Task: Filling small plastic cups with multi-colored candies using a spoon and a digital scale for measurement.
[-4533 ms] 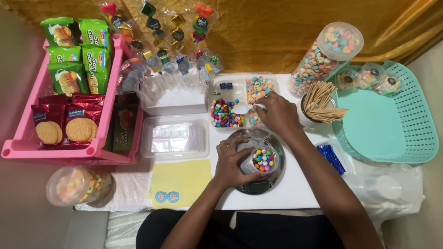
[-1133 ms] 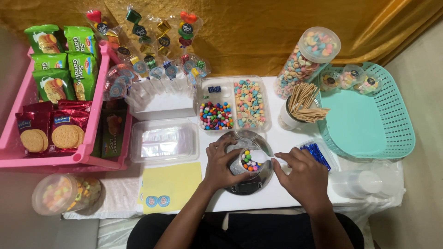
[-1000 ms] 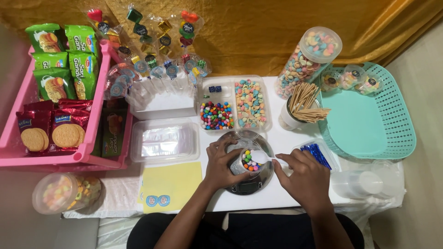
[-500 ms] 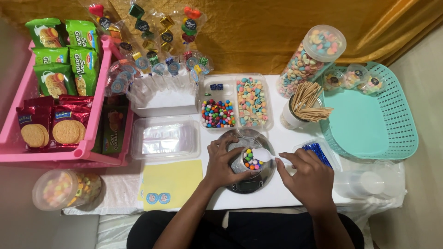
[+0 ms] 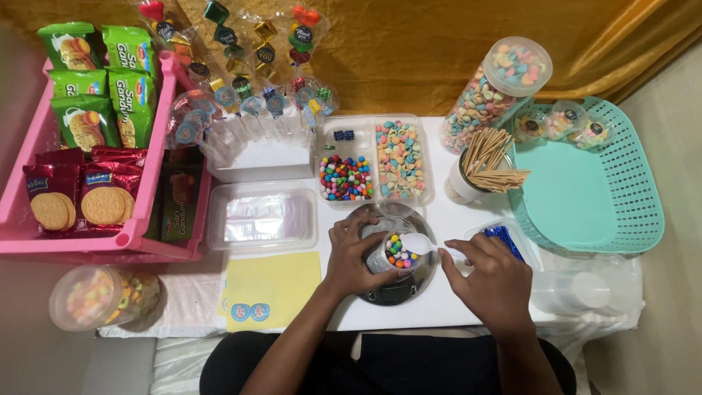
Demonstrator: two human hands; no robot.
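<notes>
On the bench [image 5: 453,307], the divided sweet tray [image 5: 373,157] sits at 12 o'clock, within reach. The left hand [image 5: 351,256] wraps the small candy cup [image 5: 391,252] steady on a scale [image 5: 395,289]; the right hand [image 5: 493,281], at 3 o'clock, pinches 1 white spoon [image 5: 428,245] over it.

Bright, even overhead light, soft shadows, sharp focus, slight edge distortion

Pink rack [image 5: 157,234] of biscuit packets [image 5: 77,205], teal basket [image 5: 621,190], cup of wooden sticks [image 5: 486,164], yellow sticker sheet [image 5: 272,289]
</notes>
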